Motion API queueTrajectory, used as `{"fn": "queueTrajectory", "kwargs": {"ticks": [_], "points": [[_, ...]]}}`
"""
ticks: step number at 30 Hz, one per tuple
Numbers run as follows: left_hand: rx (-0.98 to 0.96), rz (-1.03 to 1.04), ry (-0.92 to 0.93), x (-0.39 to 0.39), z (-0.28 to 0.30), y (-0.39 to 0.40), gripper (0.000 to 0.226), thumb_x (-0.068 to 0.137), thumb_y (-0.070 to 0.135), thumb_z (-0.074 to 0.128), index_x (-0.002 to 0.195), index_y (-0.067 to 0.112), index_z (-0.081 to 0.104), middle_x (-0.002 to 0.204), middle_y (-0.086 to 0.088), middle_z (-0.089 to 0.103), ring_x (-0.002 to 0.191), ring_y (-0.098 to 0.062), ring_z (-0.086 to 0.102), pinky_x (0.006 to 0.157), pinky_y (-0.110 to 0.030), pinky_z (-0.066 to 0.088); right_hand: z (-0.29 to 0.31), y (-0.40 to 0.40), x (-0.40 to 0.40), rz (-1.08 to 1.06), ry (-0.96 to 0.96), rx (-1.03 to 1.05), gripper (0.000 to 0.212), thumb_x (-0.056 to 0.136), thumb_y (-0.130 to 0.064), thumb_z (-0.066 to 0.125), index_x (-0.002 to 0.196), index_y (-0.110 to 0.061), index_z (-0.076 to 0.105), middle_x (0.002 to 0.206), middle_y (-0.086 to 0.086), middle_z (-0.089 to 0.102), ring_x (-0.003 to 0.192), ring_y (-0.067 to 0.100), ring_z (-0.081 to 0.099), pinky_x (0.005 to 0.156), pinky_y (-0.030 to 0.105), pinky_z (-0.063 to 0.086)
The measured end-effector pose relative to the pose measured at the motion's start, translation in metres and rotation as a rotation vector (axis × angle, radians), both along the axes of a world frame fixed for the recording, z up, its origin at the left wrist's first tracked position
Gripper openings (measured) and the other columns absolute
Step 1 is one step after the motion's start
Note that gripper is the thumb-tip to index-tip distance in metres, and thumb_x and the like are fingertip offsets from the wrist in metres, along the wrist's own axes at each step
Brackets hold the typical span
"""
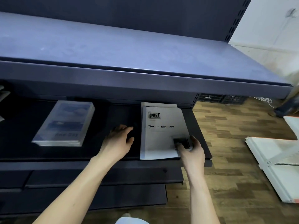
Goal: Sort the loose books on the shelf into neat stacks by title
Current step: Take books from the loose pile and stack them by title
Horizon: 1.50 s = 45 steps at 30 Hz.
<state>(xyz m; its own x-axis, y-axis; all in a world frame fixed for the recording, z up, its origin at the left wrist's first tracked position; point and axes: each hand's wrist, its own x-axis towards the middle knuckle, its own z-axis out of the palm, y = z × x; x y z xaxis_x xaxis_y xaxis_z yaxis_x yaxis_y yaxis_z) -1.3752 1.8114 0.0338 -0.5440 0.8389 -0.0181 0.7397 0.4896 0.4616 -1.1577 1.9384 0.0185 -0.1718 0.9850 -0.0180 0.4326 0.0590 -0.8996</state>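
Two bare forearms reach forward from the bottom of the view toward a dark shelf (pixel 123 157) in a metal shelving unit. On the left, the left hand (pixel 119 141) hovers over or rests on a bare patch of the shelf, palm down, fingers loosely spread and holding nothing. It sits between two piles of books, touching neither. To the right, the right hand (pixel 191 149) is at the near right corner of a white book (pixel 159 135) whose cover reads "Time & Memory". Its thumb lies on top of the cover beside a small dark picture, and its fingers curl round the book's right edge. This book lies flat near the right end of the shelf, slightly skewed on top of at least one more white book (pixel 158 104), whose far edge shows beyond it. Well apart to the left lies a neat stack of blue-grey books (pixel 64 123) with a sky picture on the cover, angled on the shelf. Above, a wider blue-grey shelf (pixel 113 50) overhangs. Wood-patterned floor (pixel 234 183) shows at right, with white panels (pixel 278 167) lying on it.
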Motion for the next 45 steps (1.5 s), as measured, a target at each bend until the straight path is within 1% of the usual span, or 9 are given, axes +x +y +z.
{"fn": "queueTrajectory", "kwargs": {"ticks": [6,9,14,23,28,36,39,42,45], "points": [[0.004,0.027,-0.038,-0.001,0.000,0.012,0.047,0.099,0.038,0.048,0.144,0.030,0.039,0.144,0.008,0.040,0.131,-0.020,0.040,0.103,-0.040,0.042,-0.025,0.020,-0.008,0.005,-0.125,0.092,0.056,0.080,-0.032,0.068,0.133,-0.017,0.060,0.119,0.006,0.068,0.111,0.030,0.062,0.089,0.036,0.050],[0.005,0.036,-0.035,-0.002,0.001,0.018,0.047,0.098,0.038,0.048,0.144,0.031,0.039,0.143,0.009,0.040,0.131,-0.020,0.040,0.103,-0.040,0.043,-0.036,0.028,-0.012,-0.027,-0.195,0.127,0.062,0.083,-0.028,0.073,0.140,-0.012,0.055,0.129,0.012,0.062,0.115,0.036,0.054,0.092,0.033,0.037],[0.004,0.042,-0.045,-0.001,0.001,0.023,0.048,0.098,0.039,0.048,0.144,0.031,0.039,0.144,0.009,0.040,0.132,-0.018,0.040,0.105,-0.040,0.042,-0.044,0.030,-0.022,-0.078,-0.239,0.172,0.065,0.085,-0.028,0.075,0.142,-0.008,0.052,0.130,0.020,0.058,0.113,0.039,0.048,0.079,0.027,0.019],[-0.014,0.036,-0.037,0.003,0.004,0.029,0.048,0.099,0.039,0.047,0.145,0.031,0.037,0.145,0.010,0.038,0.134,-0.016,0.037,0.104,-0.036,0.041,-0.045,0.035,-0.028,-0.119,-0.306,0.159,0.061,0.085,-0.033,0.075,0.139,-0.012,0.056,0.135,0.019,0.051,0.117,0.043,0.043,0.094,0.045,0.038],[-0.014,0.034,-0.038,0.004,0.005,0.028,0.047,0.099,0.039,0.047,0.145,0.031,0.038,0.144,0.011,0.038,0.133,-0.017,0.037,0.104,-0.037,0.041,-0.045,0.038,-0.025,-0.074,-0.336,0.134,0.056,0.089,-0.035,0.071,0.139,-0.014,0.056,0.137,0.017,0.052,0.117,0.040,0.046,0.093,0.040,0.037],[-0.015,0.037,-0.010,0.007,0.009,0.013,0.048,0.099,0.040,0.047,0.145,0.031,0.038,0.145,0.010,0.037,0.132,-0.017,0.039,0.103,-0.038,0.044,-0.030,0.027,-0.032,-0.092,-0.377,0.133,0.064,0.093,-0.037,0.065,0.149,-0.018,0.042,0.147,0.016,0.041,0.132,0.041,0.033,0.103,0.049,0.032],[-0.020,0.059,0.059,0.010,0.012,-0.001,0.049,0.099,0.039,0.047,0.146,0.029,0.037,0.152,0.008,0.028,0.135,-0.020,0.036,0.104,-0.036,0.042,-0.020,0.003,-0.045,0.011,-0.394,0.251,0.061,0.094,-0.042,0.061,0.149,-0.024,0.044,0.158,0.013,0.030,0.146,0.038,0.017,0.113,0.054,0.022],[-0.036,0.105,0.098,0.010,0.014,-0.019,0.051,0.098,0.038,0.048,0.148,0.029,0.036,0.158,0.005,0.020,0.141,-0.023,0.030,0.110,-0.040,0.036,-0.007,-0.021,-0.060,0.245,-0.438,0.290,0.059,0.098,-0.049,0.050,0.153,-0.032,0.037,0.166,0.006,0.014,0.153,0.032,-0.001,0.120,0.050,0.007],[-0.029,0.158,0.148,0.007,0.017,-0.042,0.054,0.096,0.037,0.052,0.147,0.028,0.038,0.157,-0.001,0.026,0.139,-0.027,0.034,0.110,-0.044,0.036,0.005,-0.040,-0.071,0.406,-0.431,0.327,0.059,0.099,-0.052,0.046,0.154,-0.035,0.033,0.167,0.004,0.010,0.154,0.029,-0.006,0.122,0.048,0.000]]}}
